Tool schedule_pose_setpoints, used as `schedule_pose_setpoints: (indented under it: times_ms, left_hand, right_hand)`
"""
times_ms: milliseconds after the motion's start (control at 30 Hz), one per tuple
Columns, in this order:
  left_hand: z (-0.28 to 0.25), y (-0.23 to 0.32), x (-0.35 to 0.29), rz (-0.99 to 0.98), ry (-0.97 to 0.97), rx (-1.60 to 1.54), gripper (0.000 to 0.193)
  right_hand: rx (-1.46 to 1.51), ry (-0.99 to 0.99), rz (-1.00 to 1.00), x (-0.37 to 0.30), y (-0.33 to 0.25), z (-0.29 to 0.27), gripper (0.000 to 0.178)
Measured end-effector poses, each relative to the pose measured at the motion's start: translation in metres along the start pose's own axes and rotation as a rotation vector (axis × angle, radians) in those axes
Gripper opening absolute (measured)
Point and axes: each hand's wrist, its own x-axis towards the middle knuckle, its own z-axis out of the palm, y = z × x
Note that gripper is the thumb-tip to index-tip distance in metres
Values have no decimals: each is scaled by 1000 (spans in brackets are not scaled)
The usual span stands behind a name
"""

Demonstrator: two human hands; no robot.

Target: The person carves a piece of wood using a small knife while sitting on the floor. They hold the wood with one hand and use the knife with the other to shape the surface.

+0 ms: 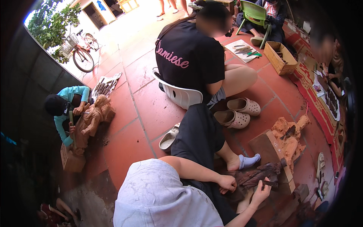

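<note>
Dark-brown carved wooden piece (pixel 257 176) lies at three o'clock from left hand (pixel 227 184), twelve o'clock from right hand (pixel 261 193); right hand's fingers closed narrowly round dark slim tool (pixel 270 184); left hand curled beside piece, cannot tell whether holding anything; brown rectangular wooden block (pixel 266 143) at piece's one o'clock; pale-lilac clog (pixel 248 162) at eleven.

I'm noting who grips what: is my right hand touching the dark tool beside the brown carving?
Touching. The head view shows the right hand with its fingers closed on one end of the dark tool.
</note>
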Motion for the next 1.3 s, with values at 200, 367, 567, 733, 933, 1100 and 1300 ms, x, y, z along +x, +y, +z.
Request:
schedule_pose_setpoints:
  times_ms: [200,367,567,733,933,1100,1300]
  left_hand:
    - [2,1,-1,13,2,-19,28]
    - [2,3,-2,13,-25,-15,27]
    - [3,-2,1,9,-38,-60,27]
    - [-2,7,-7,-14,-56,-57,28]
    - [-5,8,-5,-23,-62,-31,29]
    - [-4,6,-4,-56,-76,-28,29]
    - [-4,7,-1,-27,-77,-21,29]
  right_hand:
    - [66,9,48,-4,0,3,27]
    - [-27,-60,60,4,-3,-1,26]
    - [-9,-13,25,-4,-7,1,22]
    - [-34,-93,89,6,-9,-3,19]
    - [47,64,73,-7,-9,8,18]
    - [-45,22,17,4,-18,3,17]
    - [44,67,91,-4,-19,3,22]
